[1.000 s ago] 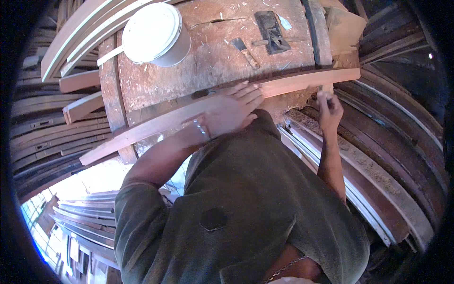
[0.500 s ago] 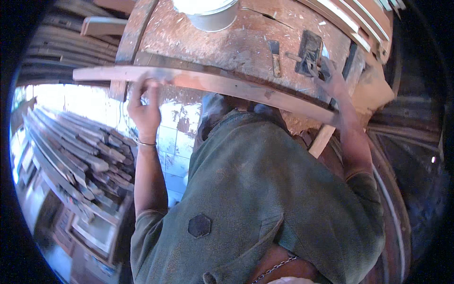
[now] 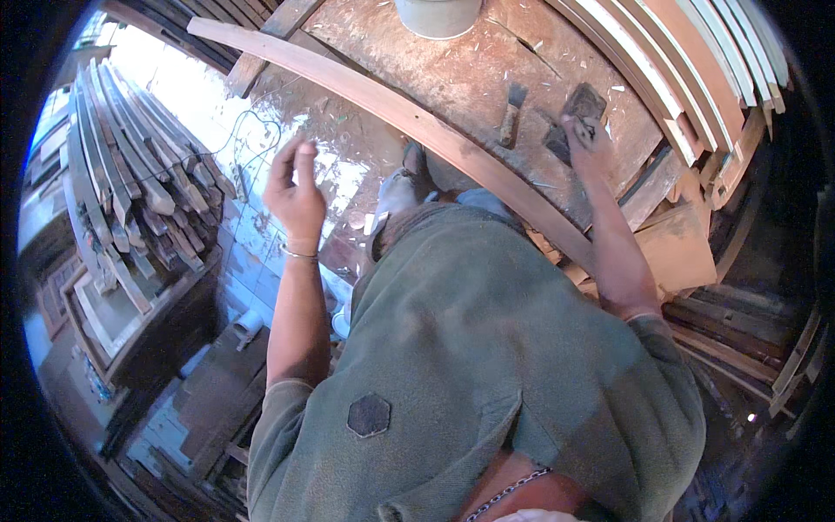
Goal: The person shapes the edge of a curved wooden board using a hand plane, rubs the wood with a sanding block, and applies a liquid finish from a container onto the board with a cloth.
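Observation:
A long reddish wooden board [image 3: 417, 126] lies along the near edge of the workbench, running from upper left down towards my right forearm. My left hand [image 3: 298, 191] is in the air on the near side of the board, apart from it, its fingers loosely curved and holding nothing. On the benchtop, my right hand [image 3: 589, 155] is closed on a dark hand plane [image 3: 586, 103]. The fingers partly cover it. To its left lies a short flat tool with a wooden handle [image 3: 510, 127] and a dark end.
A pale bucket [image 3: 439, 16] stands on the shavings-strewn workbench [image 3: 396, 56]. Long strips of timber [image 3: 648, 65] are stacked at the upper right. A large pile of wooden lengths [image 3: 139, 174] lies at the left, near a thin cable [image 3: 248, 130] on the floor.
My left hand has come off the board. My right hand has closed on the hand plane. The head view has turned, so the board now slopes more steeply.

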### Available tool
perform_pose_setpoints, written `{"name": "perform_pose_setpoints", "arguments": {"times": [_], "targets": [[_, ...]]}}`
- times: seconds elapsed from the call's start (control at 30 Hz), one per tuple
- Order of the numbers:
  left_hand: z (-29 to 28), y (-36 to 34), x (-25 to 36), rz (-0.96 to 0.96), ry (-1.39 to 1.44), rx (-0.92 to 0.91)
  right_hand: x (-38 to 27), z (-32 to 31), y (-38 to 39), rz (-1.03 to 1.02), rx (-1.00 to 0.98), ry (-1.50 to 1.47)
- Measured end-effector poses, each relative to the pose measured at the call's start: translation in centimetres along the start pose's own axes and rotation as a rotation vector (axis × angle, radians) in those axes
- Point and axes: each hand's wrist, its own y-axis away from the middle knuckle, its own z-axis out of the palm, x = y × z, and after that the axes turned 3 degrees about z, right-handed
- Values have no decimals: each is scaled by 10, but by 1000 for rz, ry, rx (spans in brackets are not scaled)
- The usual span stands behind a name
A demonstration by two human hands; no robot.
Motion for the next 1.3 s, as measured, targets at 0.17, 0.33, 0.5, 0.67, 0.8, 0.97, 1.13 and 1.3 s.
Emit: {"name": "perform_pose_setpoints", "arguments": {"times": [0.17,0.33,0.5,0.67,0.8,0.97,1.13,1.3], "targets": [[49,32,68,660,-121,-460,6,-45,7,-113,-129,-304],[119,54,123,936,96,-754,-51,-99,50,-567,-458,-186],[174,71,119,908,28,-776,-64,-79,69,-209,-677,83],[189,92,83,756,17,-848,-47,-44,60,-597,-652,41],[200,103,91,711,64,-911,28,-48,63,-385,-632,22],[201,102,92,670,77,-851,56,-50,62,-342,-582,8],[173,17,52,541,-158,-854,-90,23,33,-803,-582,31],[156,-30,37,613,-163,-700,-149,57,22,-961,-580,-15]]}}
